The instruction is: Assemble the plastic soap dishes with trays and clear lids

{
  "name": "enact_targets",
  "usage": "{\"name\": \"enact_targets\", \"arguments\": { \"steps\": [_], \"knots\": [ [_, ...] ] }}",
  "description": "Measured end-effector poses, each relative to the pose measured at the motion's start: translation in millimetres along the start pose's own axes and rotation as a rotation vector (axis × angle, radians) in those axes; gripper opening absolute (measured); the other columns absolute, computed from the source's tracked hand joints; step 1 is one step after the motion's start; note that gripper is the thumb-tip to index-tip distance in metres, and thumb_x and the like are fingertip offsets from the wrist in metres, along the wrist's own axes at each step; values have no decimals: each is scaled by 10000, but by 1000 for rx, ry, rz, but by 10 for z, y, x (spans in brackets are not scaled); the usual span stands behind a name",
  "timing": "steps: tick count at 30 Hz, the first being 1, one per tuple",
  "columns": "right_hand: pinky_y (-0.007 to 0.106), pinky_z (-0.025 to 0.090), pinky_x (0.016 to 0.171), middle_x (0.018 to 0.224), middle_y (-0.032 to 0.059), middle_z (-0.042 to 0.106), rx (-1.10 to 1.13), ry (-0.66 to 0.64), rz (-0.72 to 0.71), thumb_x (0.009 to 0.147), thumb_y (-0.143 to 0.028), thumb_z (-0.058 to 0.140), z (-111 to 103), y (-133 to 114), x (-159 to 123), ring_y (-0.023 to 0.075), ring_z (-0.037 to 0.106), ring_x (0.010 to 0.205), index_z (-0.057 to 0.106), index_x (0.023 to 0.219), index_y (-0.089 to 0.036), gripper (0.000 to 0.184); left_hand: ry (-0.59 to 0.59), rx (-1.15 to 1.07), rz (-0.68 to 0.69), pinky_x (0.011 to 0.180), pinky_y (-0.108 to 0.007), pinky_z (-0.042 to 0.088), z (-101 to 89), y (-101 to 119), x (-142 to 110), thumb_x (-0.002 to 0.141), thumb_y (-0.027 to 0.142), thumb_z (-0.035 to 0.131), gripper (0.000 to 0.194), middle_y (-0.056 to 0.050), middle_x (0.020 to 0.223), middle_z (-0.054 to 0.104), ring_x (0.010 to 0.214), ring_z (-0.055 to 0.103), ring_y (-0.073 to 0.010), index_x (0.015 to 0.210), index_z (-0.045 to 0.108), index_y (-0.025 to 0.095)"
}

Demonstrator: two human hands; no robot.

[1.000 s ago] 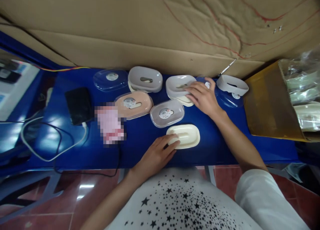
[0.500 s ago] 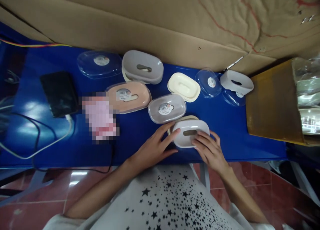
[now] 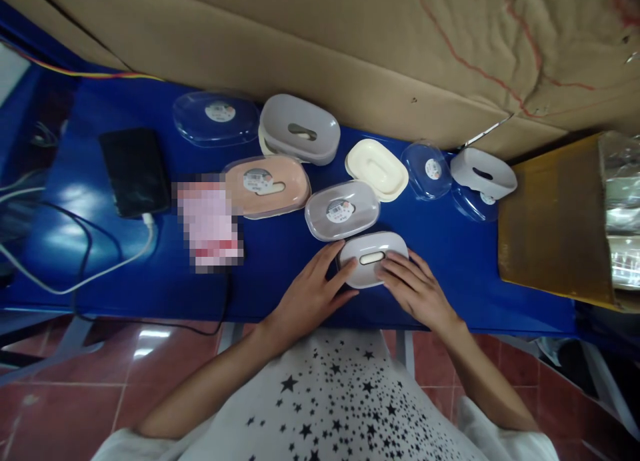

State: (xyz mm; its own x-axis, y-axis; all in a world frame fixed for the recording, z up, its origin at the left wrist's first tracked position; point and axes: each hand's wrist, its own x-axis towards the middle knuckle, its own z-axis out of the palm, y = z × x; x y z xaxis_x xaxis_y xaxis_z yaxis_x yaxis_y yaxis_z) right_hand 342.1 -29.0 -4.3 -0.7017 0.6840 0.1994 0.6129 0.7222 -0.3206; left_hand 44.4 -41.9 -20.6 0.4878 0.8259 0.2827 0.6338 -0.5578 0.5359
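Two hands close in on a pale grey plastic soap dish (image 3: 373, 245), which lies flat near the near edge of the blue table (image 3: 465, 281), just in front of a lidded grey dish (image 3: 342, 210). Your left hand (image 3: 313, 294) comes from the left, its fingers apart and their tips at the dish's left end. Your right hand (image 3: 415, 289) lies across the right half, its fingers slightly spread over the top. You cannot tell whether either hand is gripping or only resting there. The dish looks light and stiff, though its thin moulded wall may be brittle if squeezed hard. Its smooth, rounded surface seems likely to slip under flat fingertips, so the firmest hold is probably on the rim along both long sides, with the thumbs kept clear of the central slot (image 3: 373, 257). To the far side stand a cream soap dish (image 3: 377, 170) and a pink dish (image 3: 267, 186); a clear lid (image 3: 427, 170) lies further right.
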Motion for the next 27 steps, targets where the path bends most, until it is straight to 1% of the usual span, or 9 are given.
{"name": "enact_targets", "arguments": {
  "steps": [3,6,9,11,12,16,20,24,27],
  "knots": [
    [531,491,1256,1418,39,779,21,103,6,1092,-275,637,-140,197,102,257,689,1399,634,1524,-321,434,4,-43,26,1113,-630,634,-52,-19,-17,1060,236,700,469,-274,1599,499,1509,556,-420,1492,525,188],
    [554,447,1278,1557,105,682,-80,266,266,1137,-316,527,-272,572,394,279,580,1519,572,1575,-270,443,-27,-87,56,1123,-628,630,-126,-43,-54,1042,240,718,482,-277,1619,486,1521,544,-421,1477,524,173],
    [648,317,1335,1725,217,468,-187,240,461,1134,-488,543,-251,922,701,374,369,1652,459,1645,-155,616,-22,-77,35,1129,-631,628,-193,-64,-94,1031,348,770,490,-255,1618,516,1498,577,-418,1438,550,183],
    [720,272,1329,1641,255,530,-196,239,504,1082,-599,611,-161,1030,778,433,369,1631,496,1596,-132,704,-2,-74,0,1130,-624,630,-218,-74,-121,1022,381,787,485,-232,1610,545,1466,613,-403,1415,570,198],
    [728,301,1314,1572,260,573,-193,249,525,1060,-628,632,-114,1035,760,442,400,1605,526,1557,-139,705,5,-82,-16,1134,-622,629,-223,-77,-134,1023,378,787,482,-223,1611,551,1459,622,-396,1419,574,206],
    [657,517,1205,1420,197,625,-108,299,552,1040,-584,673,-60,769,387,397,521,1508,544,1501,-242,589,-35,-196,-98,1196,-605,585,-195,-65,-141,1022,334,788,648,-196,1658,529,1509,588,-366,1585,478,246],
    [608,612,1111,1462,140,621,112,326,406,1018,-447,700,-148,245,-54,364,622,1413,520,1553,-307,581,-161,-376,-180,1252,-593,534,-134,-58,-27,946,307,876,983,-169,1718,482,1569,528,-365,1725,276,316],
    [592,588,1183,1471,131,660,124,185,93,995,-341,711,-102,-147,-193,348,621,1445,494,1624,-295,667,-268,-462,-161,1275,-608,506,-111,-104,127,909,348,916,1139,-167,1741,458,1578,509,-393,1768,167,360],
    [601,506,1276,1491,101,696,67,103,-26,998,-299,715,-38,-209,-149,323,597,1487,506,1632,-296,667,-300,-444,-101,1250,-587,540,-124,-136,167,929,348,895,1153,-160,1753,443,1570,520,-386,1785,122,366]
  ]
}}
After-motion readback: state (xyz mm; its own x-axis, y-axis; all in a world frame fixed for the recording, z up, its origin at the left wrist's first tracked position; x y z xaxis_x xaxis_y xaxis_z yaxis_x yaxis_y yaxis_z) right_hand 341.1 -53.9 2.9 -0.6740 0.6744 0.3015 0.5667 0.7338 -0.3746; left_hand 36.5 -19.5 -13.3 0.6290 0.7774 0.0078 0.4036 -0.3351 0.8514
